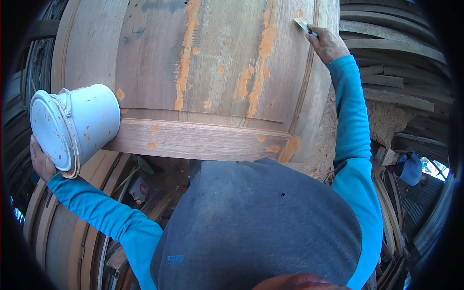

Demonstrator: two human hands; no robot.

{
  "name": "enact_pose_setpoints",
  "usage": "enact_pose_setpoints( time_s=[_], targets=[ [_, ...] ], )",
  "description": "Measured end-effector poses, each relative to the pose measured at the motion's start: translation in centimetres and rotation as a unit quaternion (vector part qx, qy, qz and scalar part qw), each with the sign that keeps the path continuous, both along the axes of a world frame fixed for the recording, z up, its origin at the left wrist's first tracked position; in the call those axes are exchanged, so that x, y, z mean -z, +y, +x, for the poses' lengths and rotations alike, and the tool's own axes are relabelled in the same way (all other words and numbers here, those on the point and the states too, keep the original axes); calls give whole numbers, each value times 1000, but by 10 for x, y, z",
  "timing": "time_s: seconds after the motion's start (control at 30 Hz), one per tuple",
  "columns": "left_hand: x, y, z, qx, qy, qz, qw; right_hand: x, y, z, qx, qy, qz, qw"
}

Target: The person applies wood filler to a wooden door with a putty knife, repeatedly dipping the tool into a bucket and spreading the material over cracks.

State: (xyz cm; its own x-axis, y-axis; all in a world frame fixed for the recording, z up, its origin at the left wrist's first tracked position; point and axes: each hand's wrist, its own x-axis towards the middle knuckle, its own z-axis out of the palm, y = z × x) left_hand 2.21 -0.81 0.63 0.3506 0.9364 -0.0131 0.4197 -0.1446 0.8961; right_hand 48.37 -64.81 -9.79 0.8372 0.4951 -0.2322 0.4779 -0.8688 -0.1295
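A wooden panel door [154, 63] lies in front of me, streaked and dotted with orange filler [266, 43] along its seams. At its far right, my right hand [330, 44] grips a putty knife [303, 24], the blade at a small orange patch on the wood. On the left my left hand [42, 159] is closed against the lidded end of a white plastic bucket [94, 116]. The bucket is tilted on its side over the door's near left corner, with orange smears on its lid and wall. Part of the left hand's fingers is hidden by the bucket.
Stacked boards [391, 46] lie to the right, beside sawdust-covered ground [324, 150]. Upright wooden frames [67, 227] lean at the lower left, near a small grey and red object [139, 189] on the ground. Another person [410, 169] is at the far right.
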Motion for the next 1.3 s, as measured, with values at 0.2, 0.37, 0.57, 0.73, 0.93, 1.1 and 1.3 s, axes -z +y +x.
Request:
enact_pose_setpoints(
  time_s=[0.2, 0.37, 0.57, 0.73, 0.93, 1.1, 1.3],
  targets=[
    [4, 13, -2, 21, -92, -51, 994, -7, 8, -57, 129, 185, 200, 953],
    [-1, 16, -17, 30, -168, 8, 985, -9, -27, -112, 195, 228, 291, 909],
    [-28, -25, 13, 32, -225, 154, 962, -17, -46, -201, 324, 200, 326, 865],
    [-50, 4, -7, 114, -249, -47, 961, -18, -36, -279, 368, 194, 387, 823],
    [-8, -3, 2, 157, -190, -103, 964, -6, 16, -343, 373, 205, 450, 785],
    [2, -1, 14, 171, -188, -92, 963, -26, 62, -349, 328, 250, 434, 801],
    [9, -14, 14, 167, -188, -58, 966, -27, 87, -331, 236, 314, 375, 839]
  ],
)
